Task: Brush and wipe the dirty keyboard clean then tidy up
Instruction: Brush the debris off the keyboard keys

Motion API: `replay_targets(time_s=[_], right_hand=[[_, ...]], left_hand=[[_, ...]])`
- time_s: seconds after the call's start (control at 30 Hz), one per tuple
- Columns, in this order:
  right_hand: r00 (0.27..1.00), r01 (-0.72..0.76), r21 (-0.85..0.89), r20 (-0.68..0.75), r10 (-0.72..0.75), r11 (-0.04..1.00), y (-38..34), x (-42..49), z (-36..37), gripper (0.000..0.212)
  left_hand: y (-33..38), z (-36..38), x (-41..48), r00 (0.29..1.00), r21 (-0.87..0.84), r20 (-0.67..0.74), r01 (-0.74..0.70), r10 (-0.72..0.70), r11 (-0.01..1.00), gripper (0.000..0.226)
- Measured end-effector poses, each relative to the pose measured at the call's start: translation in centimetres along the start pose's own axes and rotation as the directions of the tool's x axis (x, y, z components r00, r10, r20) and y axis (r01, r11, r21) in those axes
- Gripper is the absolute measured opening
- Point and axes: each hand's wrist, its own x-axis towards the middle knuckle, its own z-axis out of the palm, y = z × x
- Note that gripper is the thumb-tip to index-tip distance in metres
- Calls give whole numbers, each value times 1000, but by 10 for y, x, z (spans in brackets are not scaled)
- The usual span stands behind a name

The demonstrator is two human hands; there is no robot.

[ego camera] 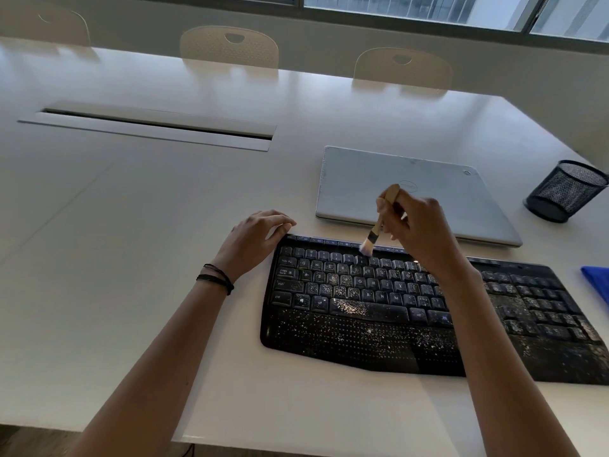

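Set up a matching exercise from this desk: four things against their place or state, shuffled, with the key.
1. brush
2. laptop
3. mesh cup
4. blue cloth

A. closed, behind the keyboard
B. cut off by the picture's right edge
C. gripped by the right hand, bristles at the top key rows
D. stands right of the laptop

Pairs: 1-C, 2-A, 3-D, 4-B

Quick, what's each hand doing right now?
Left hand: open, relaxed, by the far-left corner of the crumb-speckled black keyboard.
Right hand: holding a small wooden-handled brush with pale bristles.
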Motion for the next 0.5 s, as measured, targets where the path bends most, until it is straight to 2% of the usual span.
replay_targets(time_s=[0.1,0.23,0.4,0.5], right_hand=[[999,-5,53,-40,7,999,-1,-1,-1,20],[1000,15,81,23,-17,997,-3,-1,-1,26],[1000,-4,-1,-10,4,1000,5,-1,-2,24],[999,-30,68,-32,32,997,6,-1,-5,24]], left_hand=[[1,0,0,1000,-7,0,0,0,1000,24],[1,0,0,1000,-6,3,2,-2,1000,24],[0,0,0,1000,-8,6,2,-2,1000,25],[-1,0,0,1000,-7,6,-2,2,1000,25]])
